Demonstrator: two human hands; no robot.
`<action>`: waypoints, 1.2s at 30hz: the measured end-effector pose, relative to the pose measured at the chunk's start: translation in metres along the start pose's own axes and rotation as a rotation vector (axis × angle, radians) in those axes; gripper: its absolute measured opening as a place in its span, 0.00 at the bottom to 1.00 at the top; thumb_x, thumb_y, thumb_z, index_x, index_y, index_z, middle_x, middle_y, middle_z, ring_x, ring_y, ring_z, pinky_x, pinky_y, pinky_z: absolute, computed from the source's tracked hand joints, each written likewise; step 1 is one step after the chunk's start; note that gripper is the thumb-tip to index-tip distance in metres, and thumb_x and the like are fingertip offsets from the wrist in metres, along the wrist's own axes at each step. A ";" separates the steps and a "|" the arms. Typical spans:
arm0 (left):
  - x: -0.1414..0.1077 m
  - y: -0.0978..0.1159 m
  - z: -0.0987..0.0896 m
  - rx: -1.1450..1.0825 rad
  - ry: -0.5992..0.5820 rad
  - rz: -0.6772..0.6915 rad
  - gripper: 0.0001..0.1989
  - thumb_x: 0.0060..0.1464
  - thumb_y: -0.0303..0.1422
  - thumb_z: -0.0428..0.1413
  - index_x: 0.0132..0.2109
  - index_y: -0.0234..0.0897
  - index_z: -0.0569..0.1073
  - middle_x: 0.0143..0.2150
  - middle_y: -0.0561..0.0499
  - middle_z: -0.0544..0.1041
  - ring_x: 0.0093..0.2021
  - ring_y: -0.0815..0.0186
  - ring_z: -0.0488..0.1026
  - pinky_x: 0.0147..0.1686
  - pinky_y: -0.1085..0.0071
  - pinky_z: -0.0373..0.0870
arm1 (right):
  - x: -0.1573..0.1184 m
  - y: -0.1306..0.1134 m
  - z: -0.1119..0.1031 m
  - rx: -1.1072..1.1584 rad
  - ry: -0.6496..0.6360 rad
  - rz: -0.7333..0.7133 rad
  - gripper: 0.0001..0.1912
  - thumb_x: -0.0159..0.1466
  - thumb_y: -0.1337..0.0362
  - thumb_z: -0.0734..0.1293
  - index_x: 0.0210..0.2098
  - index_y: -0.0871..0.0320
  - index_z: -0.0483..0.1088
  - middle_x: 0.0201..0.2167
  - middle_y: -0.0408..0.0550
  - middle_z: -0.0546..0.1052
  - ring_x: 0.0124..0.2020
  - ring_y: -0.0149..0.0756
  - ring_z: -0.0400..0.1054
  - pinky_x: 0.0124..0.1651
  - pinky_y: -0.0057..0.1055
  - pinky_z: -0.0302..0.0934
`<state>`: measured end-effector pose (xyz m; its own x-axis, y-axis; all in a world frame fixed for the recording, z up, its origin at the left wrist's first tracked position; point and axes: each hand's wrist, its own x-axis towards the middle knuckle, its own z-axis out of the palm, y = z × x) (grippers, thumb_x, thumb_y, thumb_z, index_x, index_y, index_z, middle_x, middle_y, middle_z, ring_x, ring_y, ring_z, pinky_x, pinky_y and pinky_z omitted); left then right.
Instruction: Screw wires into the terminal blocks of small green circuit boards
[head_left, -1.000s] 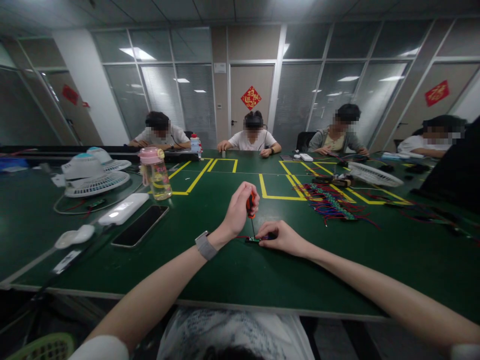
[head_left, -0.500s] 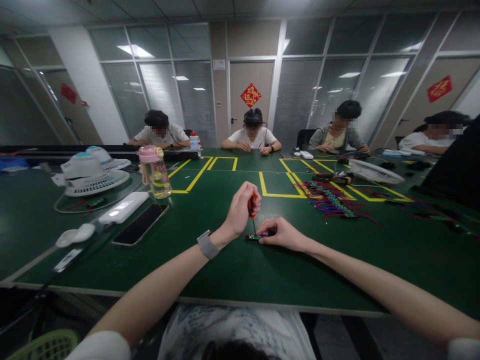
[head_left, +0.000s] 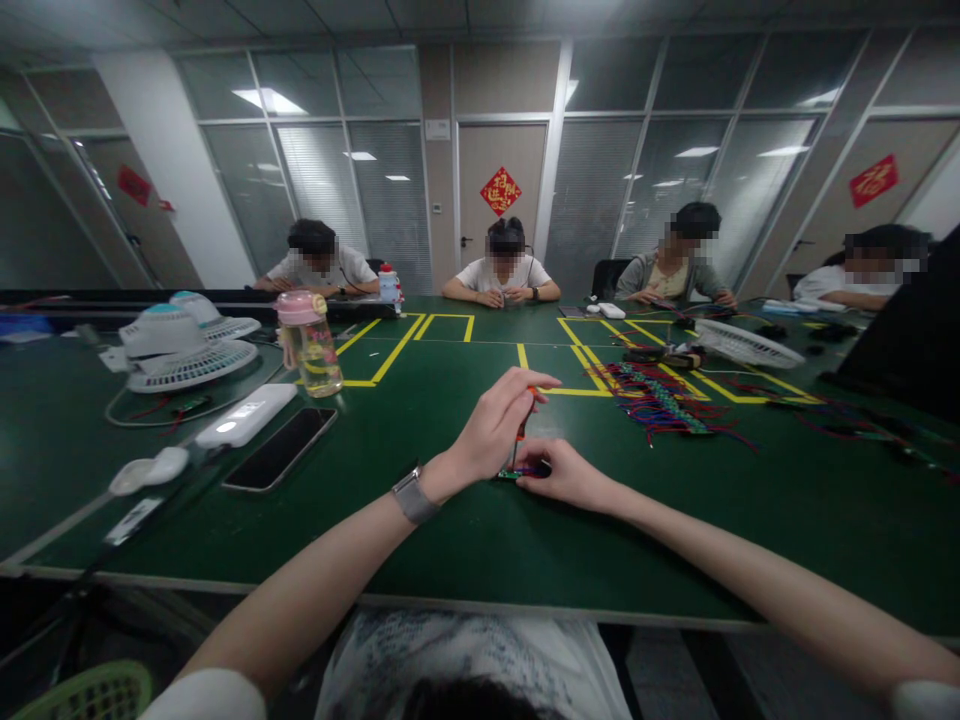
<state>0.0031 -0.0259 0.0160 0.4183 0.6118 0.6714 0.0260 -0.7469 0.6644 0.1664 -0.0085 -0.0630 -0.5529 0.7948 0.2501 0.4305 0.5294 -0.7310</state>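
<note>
My left hand (head_left: 496,428), with a watch at the wrist, is around an orange and black screwdriver (head_left: 523,428). Its index finger stretches over the top of the handle, which stands slightly tilted. The shaft runs down to a small green circuit board (head_left: 510,475) on the table. My right hand (head_left: 564,474) pinches the right end of that board, where red and blue wires come off between the fingers. Part of the board and the screwdriver's tip are hidden by my hands.
Several wired circuit boards (head_left: 664,398) lie in a row at the right. A phone (head_left: 281,450), a white power bank (head_left: 247,415), a pink-lidded bottle (head_left: 309,345) and white fans (head_left: 187,365) are on the left. Several people sit across the green table (head_left: 450,555).
My left hand has rolled over the handle, its fingers going from curled to stretched out rightward. The screwdriver now leans more to the right. My right hand stays on the board.
</note>
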 end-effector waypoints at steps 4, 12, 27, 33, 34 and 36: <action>0.004 -0.002 -0.001 -0.013 0.019 -0.048 0.13 0.62 0.33 0.47 0.50 0.35 0.71 0.45 0.45 0.74 0.36 0.69 0.74 0.36 0.73 0.73 | 0.001 -0.004 0.000 -0.064 -0.003 0.005 0.09 0.52 0.73 0.67 0.33 0.61 0.75 0.28 0.45 0.75 0.28 0.32 0.66 0.33 0.28 0.61; 0.002 -0.007 -0.010 0.243 0.144 0.039 0.12 0.61 0.34 0.49 0.46 0.37 0.75 0.44 0.47 0.76 0.45 0.65 0.72 0.47 0.69 0.69 | -0.003 -0.004 -0.001 -0.054 0.013 -0.039 0.07 0.56 0.66 0.69 0.35 0.60 0.76 0.32 0.47 0.76 0.32 0.35 0.69 0.37 0.30 0.63; 0.002 -0.014 -0.015 0.142 0.120 0.024 0.15 0.63 0.33 0.46 0.50 0.39 0.74 0.44 0.47 0.71 0.46 0.66 0.70 0.49 0.66 0.68 | -0.002 0.001 -0.004 0.016 -0.025 -0.127 0.08 0.59 0.63 0.69 0.37 0.59 0.77 0.34 0.49 0.76 0.36 0.36 0.70 0.43 0.33 0.64; 0.000 -0.010 -0.008 -0.095 0.079 -0.099 0.15 0.58 0.35 0.53 0.51 0.37 0.73 0.43 0.47 0.74 0.39 0.67 0.73 0.38 0.70 0.73 | -0.002 0.003 0.001 0.008 0.023 -0.053 0.08 0.58 0.64 0.69 0.35 0.60 0.78 0.32 0.49 0.76 0.34 0.36 0.70 0.40 0.33 0.64; 0.000 -0.010 -0.008 -0.038 0.116 -0.082 0.13 0.56 0.36 0.56 0.48 0.37 0.75 0.41 0.48 0.73 0.38 0.67 0.72 0.37 0.72 0.72 | -0.002 0.003 0.001 0.003 0.026 -0.050 0.07 0.58 0.65 0.69 0.34 0.60 0.78 0.32 0.49 0.76 0.34 0.36 0.70 0.40 0.32 0.64; -0.001 -0.009 -0.007 0.097 0.183 -0.033 0.10 0.54 0.37 0.59 0.42 0.37 0.76 0.39 0.49 0.70 0.38 0.68 0.70 0.37 0.72 0.71 | -0.002 0.003 0.002 -0.008 0.038 -0.045 0.07 0.57 0.66 0.69 0.33 0.61 0.78 0.32 0.49 0.76 0.33 0.36 0.69 0.39 0.32 0.64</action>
<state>-0.0042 -0.0179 0.0114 0.2437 0.6669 0.7042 0.1279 -0.7419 0.6582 0.1669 -0.0090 -0.0669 -0.5447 0.7806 0.3065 0.4115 0.5672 -0.7134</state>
